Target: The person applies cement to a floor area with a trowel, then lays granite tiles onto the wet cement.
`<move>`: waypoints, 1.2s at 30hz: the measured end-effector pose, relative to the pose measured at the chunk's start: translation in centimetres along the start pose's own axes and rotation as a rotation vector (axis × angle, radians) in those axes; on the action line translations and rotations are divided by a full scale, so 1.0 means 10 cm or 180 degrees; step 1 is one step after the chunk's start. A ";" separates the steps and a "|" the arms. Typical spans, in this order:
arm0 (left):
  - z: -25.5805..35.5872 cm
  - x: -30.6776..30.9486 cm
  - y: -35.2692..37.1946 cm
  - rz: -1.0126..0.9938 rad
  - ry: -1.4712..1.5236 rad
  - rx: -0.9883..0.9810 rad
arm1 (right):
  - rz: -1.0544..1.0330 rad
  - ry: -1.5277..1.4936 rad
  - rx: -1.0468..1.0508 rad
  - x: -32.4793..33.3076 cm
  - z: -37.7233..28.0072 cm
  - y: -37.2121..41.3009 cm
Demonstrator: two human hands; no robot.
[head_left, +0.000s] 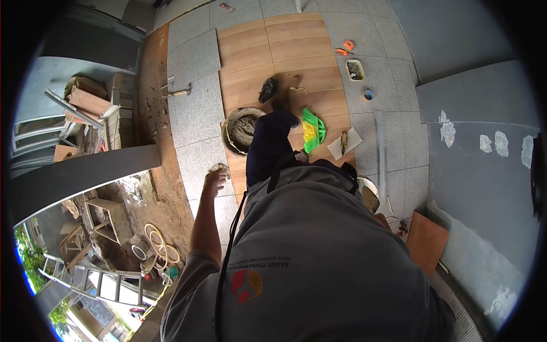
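Note:
My left hand [215,181] is held out to the left over the grey tiles, its fingers closed on a small crumpled greyish piece [219,168] that looks like a rag or sponge. My right hand does not show; my shirt hides that side, where the rim of a white container [367,183] is partly visible. In front of my left hand stands a round tub of grey mortar [244,130]. Near my feet lie a green and yellow plastic item [313,130], a black bundle [268,90] and a light square tile with a brownish object [344,142].
A hammer [181,92] rests on the tiles at left, beside a strip of bare soil [161,125]. Along the right lie a long metal bar [381,142], a tape roll [367,95], a small tub [354,70] and orange tools [345,48]. A ladder [94,283] is at lower left.

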State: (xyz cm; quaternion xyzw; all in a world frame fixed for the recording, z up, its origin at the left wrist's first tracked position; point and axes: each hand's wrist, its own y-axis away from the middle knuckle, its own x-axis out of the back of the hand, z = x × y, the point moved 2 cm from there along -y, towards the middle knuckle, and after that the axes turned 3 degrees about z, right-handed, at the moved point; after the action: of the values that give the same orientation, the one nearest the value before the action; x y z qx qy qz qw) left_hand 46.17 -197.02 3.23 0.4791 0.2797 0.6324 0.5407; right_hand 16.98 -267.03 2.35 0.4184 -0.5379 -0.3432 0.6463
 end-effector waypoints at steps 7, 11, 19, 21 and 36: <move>0.11 -0.18 -0.28 -0.0002 0.0144 -0.0115 | 0.0197 0.0375 0.0265 0.06 -0.17 -0.36; 0.16 -0.31 -0.02 -0.0089 0.0180 0.0014 | -0.0053 -0.0034 0.0117 0.28 -1.04 0.61; 0.04 -0.28 -0.06 0.0038 0.0008 0.0407 | -0.0153 0.0171 0.0105 0.41 -1.69 1.02; 0.13 -0.27 -0.17 0.0038 0.0091 0.0394 | -0.0033 0.0321 0.0066 0.46 -1.90 1.01; 0.84 -0.44 -0.94 0.0423 0.0952 0.0778 | 0.0123 0.1013 0.0915 1.37 -5.09 0.47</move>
State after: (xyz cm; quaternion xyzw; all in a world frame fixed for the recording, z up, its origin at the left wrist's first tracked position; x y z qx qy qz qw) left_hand 57.52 -200.16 -3.02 0.4592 0.3993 0.6921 0.3881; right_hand 69.49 -268.55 8.60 0.5449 -0.4804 -0.1800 0.6632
